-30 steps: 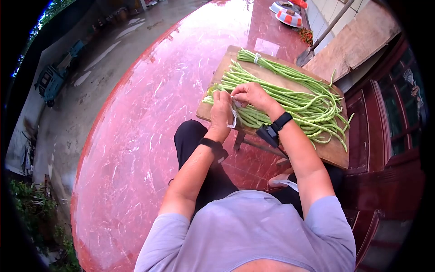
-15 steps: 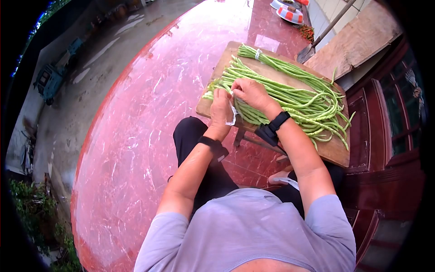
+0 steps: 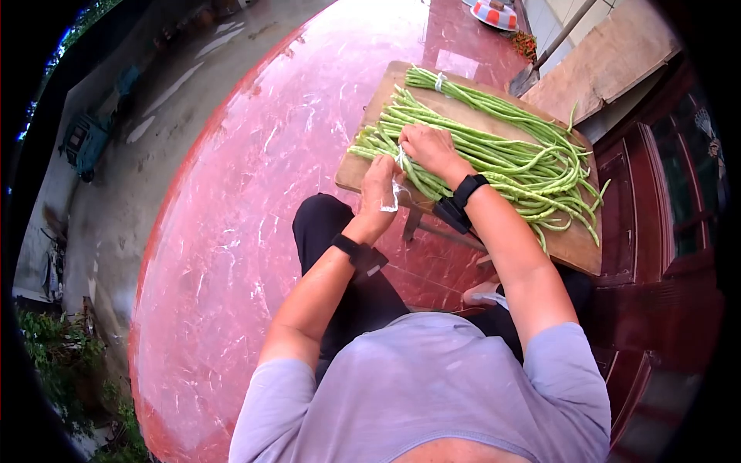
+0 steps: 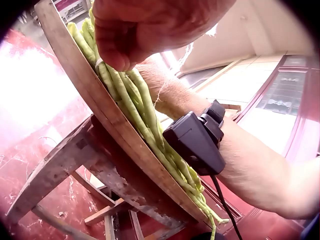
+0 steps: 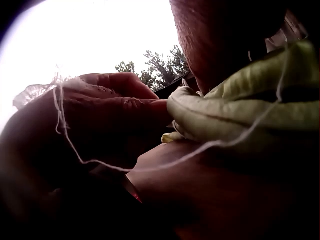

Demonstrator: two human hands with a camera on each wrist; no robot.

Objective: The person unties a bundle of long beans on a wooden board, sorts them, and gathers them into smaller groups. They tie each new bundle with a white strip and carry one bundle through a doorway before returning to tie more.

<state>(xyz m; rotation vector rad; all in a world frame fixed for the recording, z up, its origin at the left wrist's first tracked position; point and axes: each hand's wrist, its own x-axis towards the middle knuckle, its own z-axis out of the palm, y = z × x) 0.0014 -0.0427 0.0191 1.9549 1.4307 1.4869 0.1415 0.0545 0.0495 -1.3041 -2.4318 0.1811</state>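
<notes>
A heap of long green beans [image 3: 502, 154] lies on a wooden board [image 3: 351, 179] set on a worn stool [image 4: 55, 165]. Both hands work at the left end of one bundle. My left hand [image 3: 380, 184] pinches a thin white string [image 3: 392, 197], its loose end hanging over the board's near edge. My right hand [image 3: 427, 145] curls over the bundle and holds the string's other end. In the right wrist view the string [image 5: 75, 145] runs from the left hand [image 5: 100, 110] across the beans [image 5: 235, 110]. From the left wrist, the left hand [image 4: 135, 30] grips the beans [image 4: 130, 95].
A second bundle with a white tie [image 3: 440, 79] lies at the board's far side. Bowls [image 3: 494, 11] stand beyond it. A red marble surface [image 3: 255, 201] spreads to the left. A dark wooden door [image 3: 664, 216] and a leaning plank [image 3: 610, 69] are at the right.
The left hand has drawn back a little toward the board's near edge while the right hand stays on the bundle. The string now stretches between them.
</notes>
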